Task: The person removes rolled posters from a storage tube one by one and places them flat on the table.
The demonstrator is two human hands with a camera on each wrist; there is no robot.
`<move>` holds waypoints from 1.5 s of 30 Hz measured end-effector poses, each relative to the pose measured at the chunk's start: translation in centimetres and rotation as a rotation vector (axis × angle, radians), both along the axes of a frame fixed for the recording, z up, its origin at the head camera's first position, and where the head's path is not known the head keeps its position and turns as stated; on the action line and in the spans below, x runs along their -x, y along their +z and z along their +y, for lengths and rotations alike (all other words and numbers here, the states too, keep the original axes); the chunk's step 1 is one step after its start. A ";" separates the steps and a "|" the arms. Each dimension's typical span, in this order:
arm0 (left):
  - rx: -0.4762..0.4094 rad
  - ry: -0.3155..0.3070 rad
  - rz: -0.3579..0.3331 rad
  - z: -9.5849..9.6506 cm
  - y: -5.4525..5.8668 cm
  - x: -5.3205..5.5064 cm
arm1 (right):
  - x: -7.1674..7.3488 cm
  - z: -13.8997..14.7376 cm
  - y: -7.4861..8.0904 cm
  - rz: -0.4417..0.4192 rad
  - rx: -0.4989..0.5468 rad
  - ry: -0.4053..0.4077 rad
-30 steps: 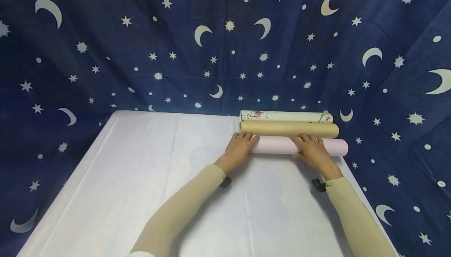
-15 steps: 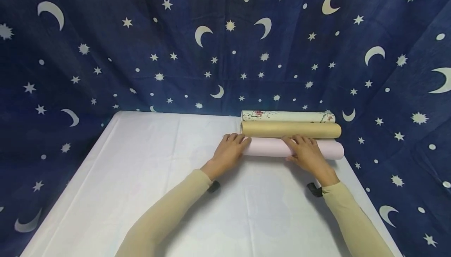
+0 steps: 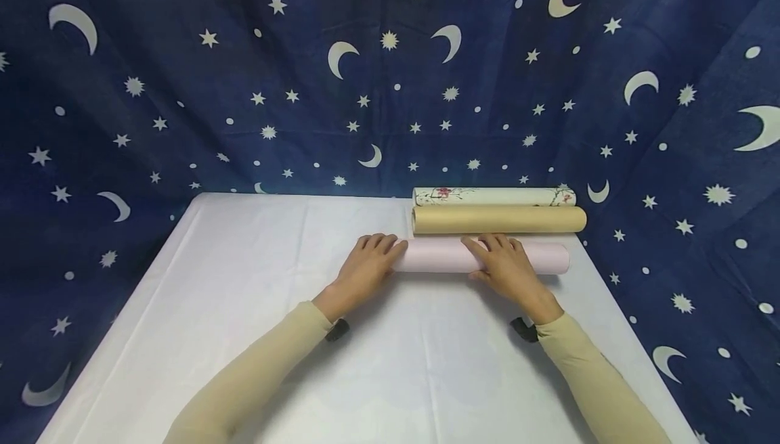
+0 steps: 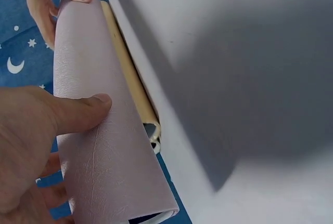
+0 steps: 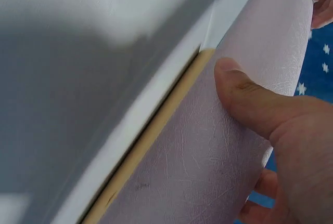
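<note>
A pale pink paper roll (image 3: 435,256) lies crosswise in front of the other rolls in the head view. My left hand (image 3: 367,264) grips it near its left end, thumb across the near side and fingers over the far side. Toward the right part of the same roll, my right hand (image 3: 504,267) holds it in a similar way. The left wrist view shows the pink roll's textured surface (image 4: 112,167) and its hollow end. Behind it lies a tan roll (image 3: 500,219), apart from the pink one. Farthest back is a cream roll with a floral print (image 3: 500,196).
A white cloth (image 3: 256,248) covers the table. Behind and around it hangs a dark blue curtain (image 3: 292,58) printed with moons and stars. The tan and cream rolls sit at the table's back right, close to the curtain.
Both hands have moved left and slightly nearer with the pink roll. A gap now shows between it and the tan roll. The other two rolls have stayed in place.
</note>
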State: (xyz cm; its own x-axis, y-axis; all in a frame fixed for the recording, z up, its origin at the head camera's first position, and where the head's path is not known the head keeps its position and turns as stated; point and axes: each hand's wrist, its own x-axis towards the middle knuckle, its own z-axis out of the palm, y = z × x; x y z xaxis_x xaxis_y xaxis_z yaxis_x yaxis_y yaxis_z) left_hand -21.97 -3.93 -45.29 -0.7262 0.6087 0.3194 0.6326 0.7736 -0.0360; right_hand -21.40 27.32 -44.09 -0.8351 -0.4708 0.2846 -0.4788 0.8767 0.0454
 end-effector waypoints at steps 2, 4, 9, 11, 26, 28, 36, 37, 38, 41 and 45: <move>0.006 0.004 0.000 -0.8 -0.2 -0.3 | -0.1 -0.7 -0.1 0.002 -0.018 0.002; 0.001 0.002 0.004 -1.5 -0.4 -0.5 | -0.2 -1.4 -0.2 0.001 -0.030 0.001; -0.010 0.006 0.024 -3.1 -0.8 -1.0 | -0.3 -2.9 -0.7 0.007 -0.049 0.004; -0.007 0.010 0.031 -3.8 -0.9 -1.1 | -0.3 -3.5 -0.9 0.010 -0.055 0.009; -0.003 0.009 0.021 -7.6 -2.1 -1.9 | -0.3 -6.7 -2.1 -0.020 -0.050 0.058; -0.010 0.009 0.012 -7.8 -2.4 -1.9 | -0.3 -6.9 -2.3 -0.027 -0.049 0.059; -0.051 0.002 -0.055 -8.1 -2.8 -1.7 | -0.2 -7.1 -2.8 -0.046 -0.049 0.055; -0.063 0.004 -0.067 -8.1 -2.8 -1.7 | -0.2 -7.1 -2.8 -0.050 -0.047 0.053; -0.085 0.005 -0.078 -8.1 -2.7 -1.8 | -0.2 -7.2 -2.7 -0.056 -0.042 0.052; -0.172 0.023 -0.108 -8.5 -2.4 -2.0 | -0.2 -7.4 -2.6 -0.078 -0.023 0.050; -0.355 0.085 -0.152 -9.4 -1.8 -2.4 | -0.1 -8.1 -2.2 -0.107 0.007 0.055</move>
State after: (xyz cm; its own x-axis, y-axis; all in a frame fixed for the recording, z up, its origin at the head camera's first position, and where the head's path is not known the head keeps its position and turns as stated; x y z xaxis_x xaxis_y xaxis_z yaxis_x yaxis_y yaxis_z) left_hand -19.58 -13.36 -47.05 -0.8243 0.4155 0.3845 0.5435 0.7709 0.3321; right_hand -21.28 19.20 -46.25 -0.8340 -0.5147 0.1988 -0.5276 0.8494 -0.0147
